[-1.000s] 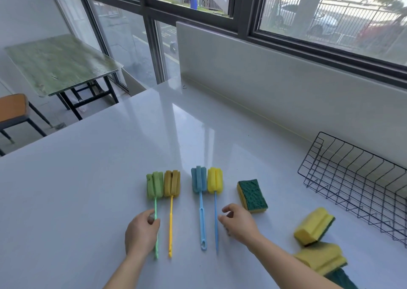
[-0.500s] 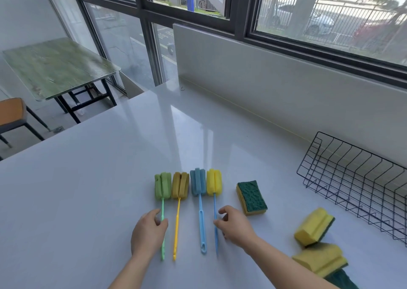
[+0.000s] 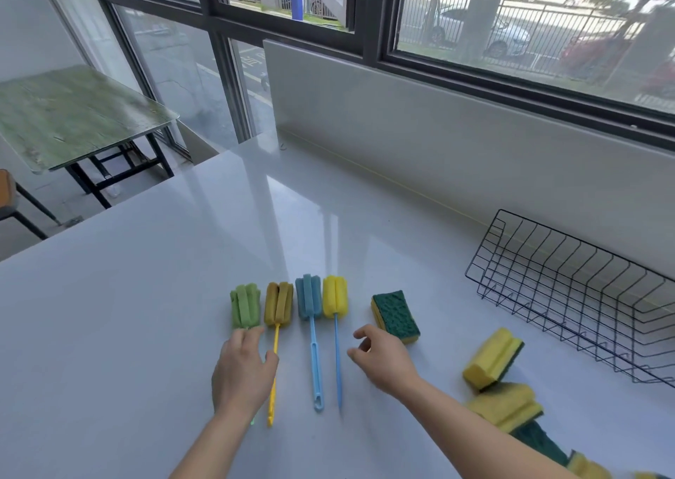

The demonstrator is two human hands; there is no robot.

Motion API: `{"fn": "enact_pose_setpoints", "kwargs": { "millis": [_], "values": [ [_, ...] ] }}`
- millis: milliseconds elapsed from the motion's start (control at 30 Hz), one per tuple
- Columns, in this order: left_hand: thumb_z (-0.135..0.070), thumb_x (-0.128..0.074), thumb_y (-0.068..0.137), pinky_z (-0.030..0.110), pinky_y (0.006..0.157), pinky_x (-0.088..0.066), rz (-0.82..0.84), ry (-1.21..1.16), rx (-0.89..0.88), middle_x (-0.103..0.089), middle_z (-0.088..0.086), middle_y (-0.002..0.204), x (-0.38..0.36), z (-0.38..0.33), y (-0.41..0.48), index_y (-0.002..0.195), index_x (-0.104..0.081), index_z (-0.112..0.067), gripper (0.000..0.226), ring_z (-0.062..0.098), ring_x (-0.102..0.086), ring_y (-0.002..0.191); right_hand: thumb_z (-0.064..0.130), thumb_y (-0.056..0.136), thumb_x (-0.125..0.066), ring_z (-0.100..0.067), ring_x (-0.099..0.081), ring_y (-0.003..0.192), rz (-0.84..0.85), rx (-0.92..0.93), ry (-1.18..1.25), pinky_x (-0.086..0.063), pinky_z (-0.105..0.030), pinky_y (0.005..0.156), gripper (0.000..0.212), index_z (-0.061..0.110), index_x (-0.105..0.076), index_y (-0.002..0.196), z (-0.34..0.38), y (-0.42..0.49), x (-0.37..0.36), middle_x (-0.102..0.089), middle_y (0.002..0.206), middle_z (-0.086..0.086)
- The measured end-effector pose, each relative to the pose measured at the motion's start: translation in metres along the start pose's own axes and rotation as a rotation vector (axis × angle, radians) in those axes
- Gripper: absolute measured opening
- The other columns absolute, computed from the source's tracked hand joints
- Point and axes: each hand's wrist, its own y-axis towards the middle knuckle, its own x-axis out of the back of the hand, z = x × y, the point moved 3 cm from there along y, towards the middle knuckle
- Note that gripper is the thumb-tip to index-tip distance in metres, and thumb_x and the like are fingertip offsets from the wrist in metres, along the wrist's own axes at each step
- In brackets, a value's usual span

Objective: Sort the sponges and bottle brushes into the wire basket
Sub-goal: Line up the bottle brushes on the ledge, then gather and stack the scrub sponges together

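Observation:
Four bottle brushes lie side by side on the white counter: green head [image 3: 245, 310], ochre head [image 3: 278, 308] on a yellow handle, blue head [image 3: 308, 297], and yellow head [image 3: 334, 296] on a blue handle. My left hand [image 3: 244, 369] lies over the green brush's handle, fingertips at the base of its head, hiding the handle. My right hand [image 3: 383, 360] hovers with fingers apart and nothing in it, between the blue handle and a green-topped sponge [image 3: 396, 316]. The black wire basket [image 3: 569, 296] at the right holds nothing.
Two yellow sponges [image 3: 493, 358] [image 3: 506, 405] lie in front of the basket, with more sponge pieces [image 3: 540, 442] at the bottom right edge. A low white wall under the window runs behind the counter. A green table [image 3: 73, 117] stands beyond the counter's left edge.
The green and ochre brushes have slid right, closing up to the blue one. My left hand moved up the green handle toward the head. My right hand came off the blue handle.

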Motion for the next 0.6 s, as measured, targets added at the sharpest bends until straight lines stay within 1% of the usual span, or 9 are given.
{"fn": "enact_pose_setpoints", "kwargs": {
  "millis": [100, 167, 233, 267, 367, 433, 533, 600],
  "values": [
    [-0.025, -0.058, 0.086, 0.033, 0.070, -0.047, 0.008, -0.015, -0.044, -0.055, 0.000, 0.114, -0.002, -0.017, -0.003, 0.124, -0.060, -0.025, 0.039, 0.023, -0.054, 0.105, 0.036, 0.091, -0.065, -0.008, -0.058, 0.078, -0.014, 0.006, 0.032, -0.041, -0.017, 0.061, 0.035, 0.023, -0.062, 0.123, -0.002, -0.005, 0.007, -0.062, 0.090, 0.011],
    [-0.026, -0.057, 0.086, 0.032, 0.068, -0.044, 0.020, -0.016, -0.079, -0.054, -0.002, 0.115, -0.005, -0.028, -0.007, 0.124, -0.059, -0.026, 0.038, 0.022, -0.055, 0.101, 0.036, 0.091, -0.066, -0.007, -0.057, 0.077, -0.035, 0.012, 0.049, -0.041, -0.016, 0.062, 0.033, 0.024, -0.063, 0.122, -0.004, -0.009, 0.013, -0.063, 0.090, 0.011],
    [-0.028, -0.057, 0.087, 0.031, 0.069, -0.043, 0.049, -0.003, -0.140, -0.054, -0.004, 0.118, -0.011, -0.041, -0.011, 0.126, -0.058, -0.027, 0.039, 0.019, -0.055, 0.100, 0.035, 0.090, -0.066, -0.007, -0.057, 0.078, -0.061, 0.022, 0.061, -0.041, -0.015, 0.063, 0.032, 0.024, -0.064, 0.120, -0.006, -0.014, 0.021, -0.064, 0.092, 0.011],
    [-0.029, -0.057, 0.087, 0.031, 0.070, -0.044, 0.061, -0.001, -0.174, -0.054, -0.005, 0.119, -0.015, -0.048, -0.013, 0.126, -0.058, -0.026, 0.040, 0.019, -0.055, 0.101, 0.036, 0.090, -0.066, -0.007, -0.058, 0.080, -0.075, 0.028, 0.056, -0.042, -0.016, 0.065, 0.032, 0.025, -0.064, 0.120, -0.008, -0.017, 0.026, -0.066, 0.094, 0.010],
    [-0.030, -0.056, 0.087, 0.032, 0.072, -0.046, 0.102, -0.003, -0.240, -0.054, -0.005, 0.119, -0.028, -0.072, -0.020, 0.129, -0.056, -0.027, 0.042, 0.018, -0.054, 0.107, 0.034, 0.090, -0.065, -0.012, -0.061, 0.088, -0.126, 0.040, 0.026, -0.048, -0.025, 0.077, 0.030, 0.023, -0.065, 0.118, -0.015, -0.030, 0.045, -0.068, 0.098, 0.008],
    [-0.031, -0.055, 0.089, 0.033, 0.075, -0.047, 0.142, -0.007, -0.291, -0.054, -0.005, 0.121, -0.040, -0.090, -0.027, 0.130, -0.055, -0.027, 0.041, 0.018, -0.053, 0.110, 0.033, 0.091, -0.064, -0.015, -0.062, 0.093, -0.162, 0.042, -0.012, -0.050, -0.029, 0.083, 0.029, 0.022, -0.066, 0.118, -0.023, -0.040, 0.059, -0.069, 0.102, 0.005],
    [-0.032, -0.055, 0.090, 0.035, 0.079, -0.048, 0.189, -0.026, -0.381, -0.053, -0.004, 0.122, -0.055, -0.119, -0.038, 0.129, -0.055, -0.027, 0.040, 0.018, -0.052, 0.114, 0.033, 0.092, -0.062, -0.013, -0.062, 0.095, -0.220, 0.035, -0.034, -0.051, -0.030, 0.086, 0.029, 0.022, -0.066, 0.119, -0.041, -0.058, 0.081, -0.068, 0.104, 0.006],
    [-0.032, -0.056, 0.090, 0.036, 0.081, -0.048, 0.219, -0.034, -0.441, -0.055, -0.003, 0.122, -0.064, -0.140, -0.047, 0.128, -0.056, -0.026, 0.039, 0.019, -0.053, 0.113, 0.035, 0.092, -0.062, -0.010, -0.061, 0.091, -0.271, 0.022, -0.032, -0.050, -0.028, 0.084, 0.028, 0.024, -0.066, 0.118, -0.055, -0.072, 0.098, -0.066, 0.103, 0.009]
  ]
}}
